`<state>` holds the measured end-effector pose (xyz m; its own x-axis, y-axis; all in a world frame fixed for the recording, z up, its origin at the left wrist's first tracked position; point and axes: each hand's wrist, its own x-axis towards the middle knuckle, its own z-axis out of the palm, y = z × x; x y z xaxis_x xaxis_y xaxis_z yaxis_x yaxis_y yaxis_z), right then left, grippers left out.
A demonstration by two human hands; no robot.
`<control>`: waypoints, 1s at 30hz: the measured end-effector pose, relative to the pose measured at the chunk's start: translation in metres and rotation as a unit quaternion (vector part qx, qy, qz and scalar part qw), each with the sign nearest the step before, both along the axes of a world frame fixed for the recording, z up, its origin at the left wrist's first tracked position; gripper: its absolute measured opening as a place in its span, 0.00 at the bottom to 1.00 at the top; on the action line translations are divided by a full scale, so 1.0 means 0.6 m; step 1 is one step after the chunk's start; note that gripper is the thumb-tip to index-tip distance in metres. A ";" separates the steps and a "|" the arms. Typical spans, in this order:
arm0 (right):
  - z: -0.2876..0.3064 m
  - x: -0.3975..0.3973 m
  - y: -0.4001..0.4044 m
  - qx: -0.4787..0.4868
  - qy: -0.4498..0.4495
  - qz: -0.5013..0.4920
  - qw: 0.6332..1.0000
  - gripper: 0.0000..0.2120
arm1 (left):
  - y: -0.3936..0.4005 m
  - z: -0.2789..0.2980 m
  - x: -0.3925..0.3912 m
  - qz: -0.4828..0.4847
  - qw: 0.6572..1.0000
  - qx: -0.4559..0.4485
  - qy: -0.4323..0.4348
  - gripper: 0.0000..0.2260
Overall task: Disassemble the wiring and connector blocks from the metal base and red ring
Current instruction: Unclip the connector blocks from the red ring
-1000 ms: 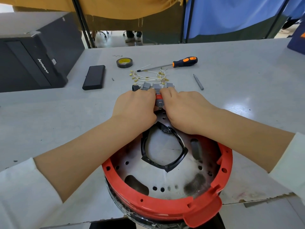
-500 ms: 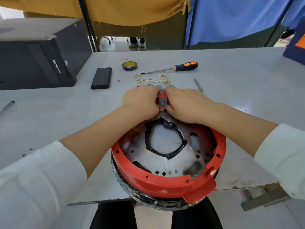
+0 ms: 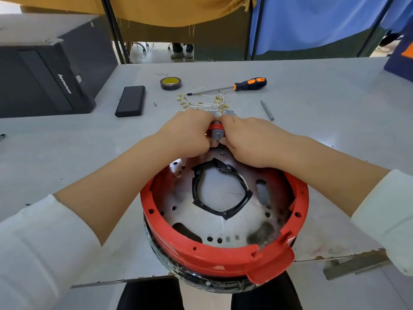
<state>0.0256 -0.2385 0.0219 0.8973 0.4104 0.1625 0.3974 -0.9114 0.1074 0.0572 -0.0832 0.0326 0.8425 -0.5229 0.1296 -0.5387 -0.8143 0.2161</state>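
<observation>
Both hands, the left hand (image 3: 186, 135) and right hand (image 3: 248, 139), pinch the grey connector block (image 3: 217, 133) between them at the red ring's (image 3: 223, 258) 12 o'clock edge.

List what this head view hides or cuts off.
- Connector block on the far red ring: mostly covered by left hand and right hand; fastening unseen.
- Wires: terminals too small to count.
- Computer case: cut by left edge.
</observation>
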 end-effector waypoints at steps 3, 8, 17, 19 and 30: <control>0.004 -0.001 0.000 0.018 0.014 0.000 1.000 0.11 | 0.004 0.002 0.003 -0.009 0.999 -0.023 0.026 0.12; 0.006 -0.009 0.009 -0.017 0.000 -0.019 1.000 0.11 | -0.002 -0.005 0.005 0.017 1.000 0.000 -0.009 0.13; 0.002 -0.017 0.028 -0.073 -0.049 -0.065 0.994 0.16 | -0.006 -0.011 -0.008 0.036 0.998 -0.011 -0.046 0.05; -0.001 -0.015 0.030 -0.074 -0.056 -0.071 0.993 0.18 | -0.010 -0.010 -0.010 0.053 0.997 -0.002 -0.060 0.07; 0.004 -0.014 0.022 0.013 -0.027 -0.049 0.998 0.13 | 0.000 -0.020 0.002 0.060 0.998 -0.030 -0.004 0.12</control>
<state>0.0170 -0.2255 0.0241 0.9222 0.3169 0.2217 0.3013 -0.9481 0.1019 0.0586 -0.0831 0.0205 0.8974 -0.4094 0.1646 -0.4400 -0.8590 0.2617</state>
